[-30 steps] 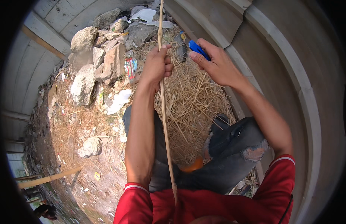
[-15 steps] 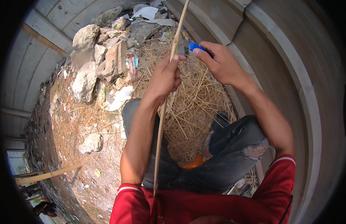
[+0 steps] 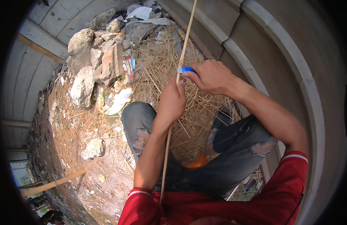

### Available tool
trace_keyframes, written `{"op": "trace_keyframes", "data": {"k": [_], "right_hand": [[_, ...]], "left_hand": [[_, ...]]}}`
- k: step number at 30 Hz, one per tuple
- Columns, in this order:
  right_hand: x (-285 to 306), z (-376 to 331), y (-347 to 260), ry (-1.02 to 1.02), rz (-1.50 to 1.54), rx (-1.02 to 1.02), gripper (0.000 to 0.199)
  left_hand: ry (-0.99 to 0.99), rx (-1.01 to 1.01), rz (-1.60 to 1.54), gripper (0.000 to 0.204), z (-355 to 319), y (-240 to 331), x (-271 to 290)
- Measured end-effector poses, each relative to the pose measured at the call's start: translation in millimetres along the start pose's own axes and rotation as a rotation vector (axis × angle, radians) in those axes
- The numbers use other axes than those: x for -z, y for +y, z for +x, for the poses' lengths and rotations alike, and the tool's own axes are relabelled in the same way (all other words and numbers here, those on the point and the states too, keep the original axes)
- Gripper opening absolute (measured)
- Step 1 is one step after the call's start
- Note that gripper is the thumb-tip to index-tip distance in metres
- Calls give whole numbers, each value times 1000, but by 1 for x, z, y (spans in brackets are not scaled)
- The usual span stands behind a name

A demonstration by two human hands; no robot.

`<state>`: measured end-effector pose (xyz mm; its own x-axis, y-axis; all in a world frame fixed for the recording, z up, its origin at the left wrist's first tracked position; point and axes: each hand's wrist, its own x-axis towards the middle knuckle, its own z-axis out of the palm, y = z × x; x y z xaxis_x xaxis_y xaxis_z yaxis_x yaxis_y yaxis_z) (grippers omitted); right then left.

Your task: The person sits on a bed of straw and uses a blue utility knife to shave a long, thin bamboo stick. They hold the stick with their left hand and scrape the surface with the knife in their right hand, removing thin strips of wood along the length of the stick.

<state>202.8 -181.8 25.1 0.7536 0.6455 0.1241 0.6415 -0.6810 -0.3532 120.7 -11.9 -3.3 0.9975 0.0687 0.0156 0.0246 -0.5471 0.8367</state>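
A long thin bamboo strip (image 3: 187,37) runs from the top of the view down to my lap, slightly tilted. My left hand (image 3: 172,100) is closed round its middle, thumb pointing up along it. In my right hand (image 3: 212,77) is a blue utility knife (image 3: 189,69), its short pale blade lying across the strip at a knot just above my left thumb. The right thumb reaches close to the left one. Loose straw-like shavings (image 3: 197,107) cover the ground beneath both hands, between my bent legs.
Large rocks (image 3: 82,86) and rubbish lie at the far left. A corrugated metal wall (image 3: 270,48) curves close along my right side. Something orange (image 3: 197,161) sits by my foot. A bamboo pole (image 3: 55,183) juts in at the lower left.
My right hand has come down and left, bringing the knife blade onto the strip. The left hand has shifted slightly right and lower on the view, still gripping the strip.
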Motion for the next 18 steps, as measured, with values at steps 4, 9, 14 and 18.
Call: {"op": "trace_keyframes", "data": {"k": [4, 9, 14, 18], "right_hand": [[-9, 10, 14, 50, -139, 51, 48], [-9, 16, 8, 146, -244, 147, 48], [28, 27, 17, 421, -241, -4, 49], [31, 13, 11, 448, 160, -133, 43]], "left_hand": [[-9, -5, 21, 28, -2, -17, -7], [-138, 51, -417, 25, -7, -41, 1], [-519, 398, -1001, 24, -39, -1, 27], [-445, 338, -935, 25, -36, -9, 24]]}}
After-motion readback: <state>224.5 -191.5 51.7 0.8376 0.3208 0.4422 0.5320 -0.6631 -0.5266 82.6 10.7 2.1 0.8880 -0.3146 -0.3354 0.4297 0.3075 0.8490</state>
